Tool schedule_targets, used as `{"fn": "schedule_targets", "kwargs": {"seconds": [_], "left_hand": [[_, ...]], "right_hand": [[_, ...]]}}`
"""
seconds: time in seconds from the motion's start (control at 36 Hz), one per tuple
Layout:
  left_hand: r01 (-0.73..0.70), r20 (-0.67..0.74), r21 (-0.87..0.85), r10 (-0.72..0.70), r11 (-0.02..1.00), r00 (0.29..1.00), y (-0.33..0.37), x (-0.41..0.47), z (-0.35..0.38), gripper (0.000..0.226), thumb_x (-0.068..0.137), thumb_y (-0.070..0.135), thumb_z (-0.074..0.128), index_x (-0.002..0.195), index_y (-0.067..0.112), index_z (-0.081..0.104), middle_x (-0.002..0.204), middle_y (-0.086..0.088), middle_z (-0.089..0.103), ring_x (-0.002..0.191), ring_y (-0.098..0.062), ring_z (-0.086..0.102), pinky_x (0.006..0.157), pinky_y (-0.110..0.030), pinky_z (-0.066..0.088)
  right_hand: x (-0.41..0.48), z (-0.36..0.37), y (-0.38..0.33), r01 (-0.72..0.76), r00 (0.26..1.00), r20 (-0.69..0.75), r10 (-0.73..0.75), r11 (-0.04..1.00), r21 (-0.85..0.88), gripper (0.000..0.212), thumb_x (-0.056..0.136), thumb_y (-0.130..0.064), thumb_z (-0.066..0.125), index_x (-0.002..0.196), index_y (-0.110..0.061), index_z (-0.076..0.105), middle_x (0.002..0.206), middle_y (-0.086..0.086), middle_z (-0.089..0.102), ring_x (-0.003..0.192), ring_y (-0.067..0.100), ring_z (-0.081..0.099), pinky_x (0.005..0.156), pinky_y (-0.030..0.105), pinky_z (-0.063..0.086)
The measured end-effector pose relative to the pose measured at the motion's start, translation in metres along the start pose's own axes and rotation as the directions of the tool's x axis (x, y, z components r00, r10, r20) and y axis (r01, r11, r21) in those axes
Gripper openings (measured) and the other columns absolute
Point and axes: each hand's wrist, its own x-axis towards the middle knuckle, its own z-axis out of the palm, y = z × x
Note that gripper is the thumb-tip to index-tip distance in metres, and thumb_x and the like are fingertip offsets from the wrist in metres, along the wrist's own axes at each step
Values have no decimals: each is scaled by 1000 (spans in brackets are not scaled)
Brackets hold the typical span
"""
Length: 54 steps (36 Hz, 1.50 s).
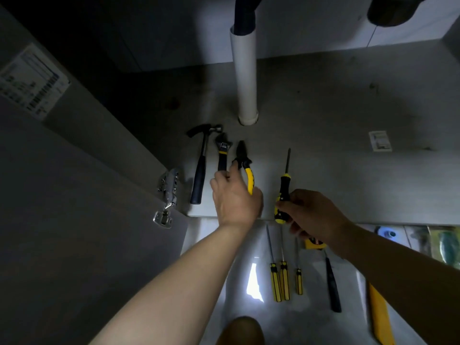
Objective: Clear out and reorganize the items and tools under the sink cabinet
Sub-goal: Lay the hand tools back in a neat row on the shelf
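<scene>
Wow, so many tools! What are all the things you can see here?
hammer: one, black, cabinet floor, leftmost
wrench: one, black with yellow, beside the hammer
pliers: one, yellow and black, right of the wrench
large screwdriver: one, black and yellow, right of the pliers
small screwdrivers: three, yellow handles, room floor before the cabinet
black tool: one, black, right of those, kind unclear
yellow object: one, yellow, bottom right, kind unclear
pipe: one, white, upright behind the tools
sticker: one, white, cabinet floor, far right
hinge: one, silver, on the open door, left
left hand: one, holding the pliers
right hand: one, holding the large screwdriver's handle
</scene>
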Motion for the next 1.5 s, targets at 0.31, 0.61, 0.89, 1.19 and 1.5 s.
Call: {"fn": "schedule_targets", "kwargs": {"seconds": [0.31,0.61,0.89,1.19,1.5], "left_hand": [[38,-106,-101,-48,994,993,-17,28,-25,37,99,14,53,134,18,64,122,-18,55,114,-35,52,98,-35,41],[68,63,115,-76,991,995,-19,50,-41,37,96,11,56,129,23,66,125,-14,62,113,-34,63,87,-37,54],[57,63,239,-74,969,995,-28,49,-49,34,100,15,48,127,22,66,121,-16,63,109,-38,63,84,-42,53],[4,36,371,-19,929,999,-33,49,-43,38,97,12,49,130,25,64,123,-9,59,119,-35,48,80,-39,48],[17,27,404,-30,915,999,-33,46,-41,33,102,20,46,129,27,64,123,-7,60,127,-37,39,101,-36,37]], "right_hand": [[33,15,-4,25,990,-132,-59,968,-249,17,90,-33,62,77,-22,63,75,7,72,76,27,71,76,42,60],[47,28,2,14,979,-197,-60,974,-224,29,89,-34,59,63,-24,53,63,-3,62,68,20,60,56,27,43],[51,33,10,22,968,-236,-89,962,-272,28,91,-39,60,68,-27,48,64,-13,49,71,18,50,55,26,31],[52,32,12,46,966,-232,-110,962,-268,24,91,-37,60,72,-26,51,67,-13,53,65,11,48,53,19,29],[49,34,11,38,968,-229,-104,960,-276,22,92,-40,58,89,-19,58,80,-2,60,79,20,55,66,27,34]]}}
